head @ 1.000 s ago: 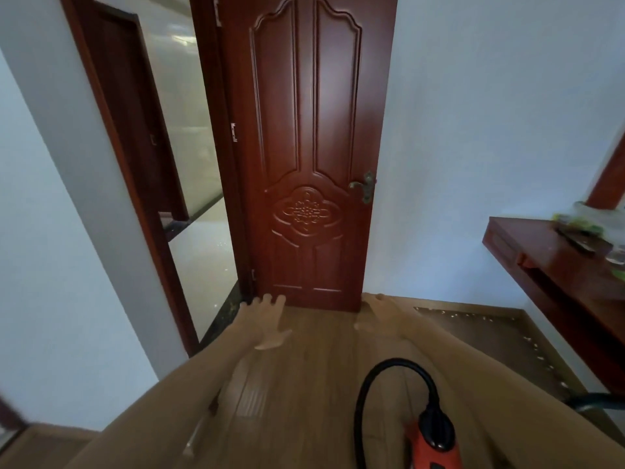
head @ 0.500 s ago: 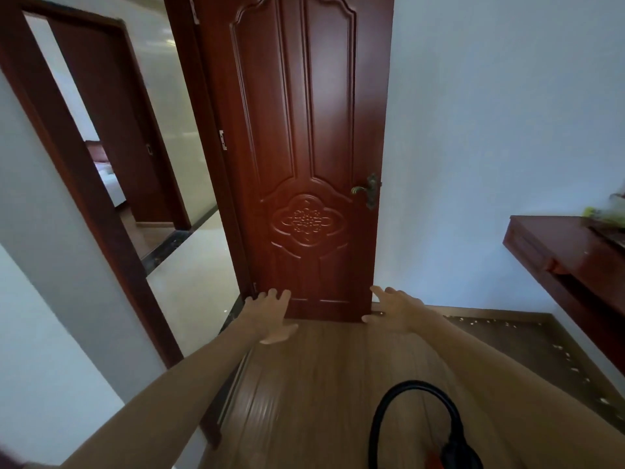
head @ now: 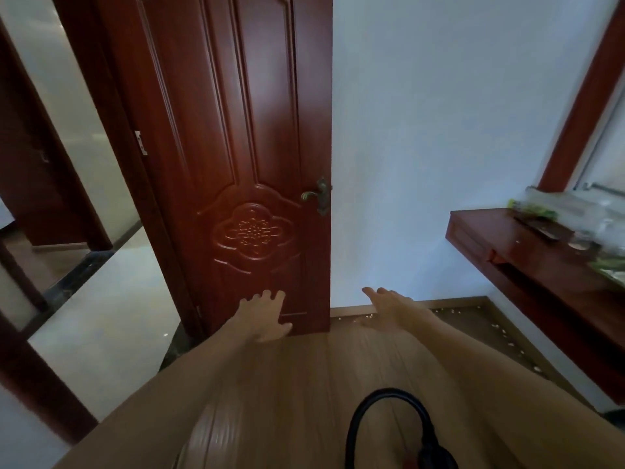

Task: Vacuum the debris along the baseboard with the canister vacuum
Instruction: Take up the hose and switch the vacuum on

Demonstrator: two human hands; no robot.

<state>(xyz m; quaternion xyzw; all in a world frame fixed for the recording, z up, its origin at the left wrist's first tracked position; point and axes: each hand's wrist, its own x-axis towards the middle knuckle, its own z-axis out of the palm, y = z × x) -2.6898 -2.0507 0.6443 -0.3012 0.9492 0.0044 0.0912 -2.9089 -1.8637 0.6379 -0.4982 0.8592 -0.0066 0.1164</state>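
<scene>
Both my arms reach forward over the wooden floor. My left hand (head: 265, 314) is open with fingers spread, in front of the bottom of the dark red door (head: 243, 157). My right hand (head: 385, 308) is open too, held above the floor near the baseboard (head: 449, 303). Neither hand holds anything. Small white debris (head: 500, 328) lies scattered along the baseboard at the far wall and under the shelf on the right. The vacuum's black hose (head: 382, 404) loops up at the bottom of the view, and only a sliver of the red canister body (head: 411, 463) shows at the bottom edge.
A dark wooden wall shelf (head: 527, 262) with clutter on top juts out at the right, above the debris. The open door leaves a doorway (head: 101, 299) to a pale tiled floor on the left. A brass door handle (head: 318, 194) sticks out at the door's edge.
The view has swung and tilted up, so most of the red canister has dropped out of view. Both hands stay open and extended, now nearer the door's foot and the baseboard.
</scene>
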